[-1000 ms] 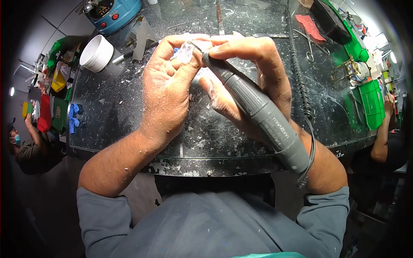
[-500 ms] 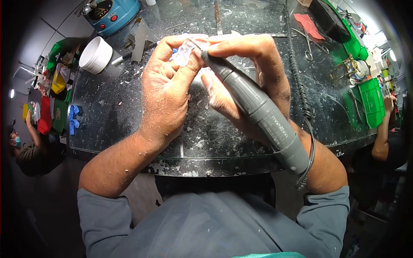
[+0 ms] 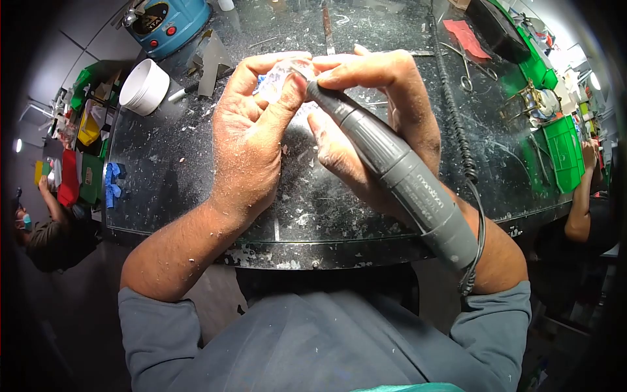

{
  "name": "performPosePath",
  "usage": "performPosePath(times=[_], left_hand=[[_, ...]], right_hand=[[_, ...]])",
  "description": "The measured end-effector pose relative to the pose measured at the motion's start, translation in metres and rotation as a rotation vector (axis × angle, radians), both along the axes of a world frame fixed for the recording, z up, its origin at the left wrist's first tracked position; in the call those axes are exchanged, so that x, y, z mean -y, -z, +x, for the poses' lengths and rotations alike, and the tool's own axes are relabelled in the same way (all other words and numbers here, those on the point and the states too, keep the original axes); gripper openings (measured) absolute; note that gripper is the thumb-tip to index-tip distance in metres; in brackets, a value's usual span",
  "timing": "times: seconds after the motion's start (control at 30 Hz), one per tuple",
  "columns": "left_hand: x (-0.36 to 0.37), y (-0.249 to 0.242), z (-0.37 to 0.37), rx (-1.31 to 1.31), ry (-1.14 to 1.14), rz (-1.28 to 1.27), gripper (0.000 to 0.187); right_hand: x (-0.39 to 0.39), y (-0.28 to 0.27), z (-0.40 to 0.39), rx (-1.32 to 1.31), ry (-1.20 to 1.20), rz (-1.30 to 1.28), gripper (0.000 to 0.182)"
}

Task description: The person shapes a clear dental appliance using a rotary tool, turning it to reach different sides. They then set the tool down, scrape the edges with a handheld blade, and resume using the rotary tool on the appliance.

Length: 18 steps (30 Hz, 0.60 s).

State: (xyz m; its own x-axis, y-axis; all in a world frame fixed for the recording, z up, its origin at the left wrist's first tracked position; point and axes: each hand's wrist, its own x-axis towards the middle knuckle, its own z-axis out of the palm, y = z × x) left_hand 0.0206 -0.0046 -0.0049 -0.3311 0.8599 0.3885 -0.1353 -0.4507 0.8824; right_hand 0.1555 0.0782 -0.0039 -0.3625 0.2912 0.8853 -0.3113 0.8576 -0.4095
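Pinched between the thumb and fingers of my left hand (image 3: pixel 251 127) is a small clear, whitish piece (image 3: pixel 277 81). My right hand (image 3: pixel 385 98) is closed round the narrow front of a dark grey rotary handpiece (image 3: pixel 398 163), its tip against or very near the piece. The handpiece slants down to the right over my forearm, with a cable at its rear end. White dust covers my fingers and left forearm. A bit of blue shows behind the left fingers. The far side of the clear piece is hidden.
On the dusty black table (image 3: pixel 196 157) are a white cup (image 3: pixel 145 87), a blue machine (image 3: pixel 168 26), a pen (image 3: pixel 181 93), scissors (image 3: pixel 465 68), red sheet (image 3: pixel 466 38), coiled cable (image 3: pixel 454 117) and green tray (image 3: pixel 563 153). People sit at both sides.
The handpiece's rear end has shifted slightly right and down, and its cable with it. My left hand has tilted the clear piece a little.
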Motion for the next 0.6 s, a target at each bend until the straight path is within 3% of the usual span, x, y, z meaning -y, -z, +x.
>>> performPosePath(times=[0.6], left_hand=[[-0.0001,0.0029,-0.0006,0.074,0.047,-0.002,0.02]], right_hand=[[0.0005,-0.0005,0.0056,0.109,-0.036,0.016,0.042]])
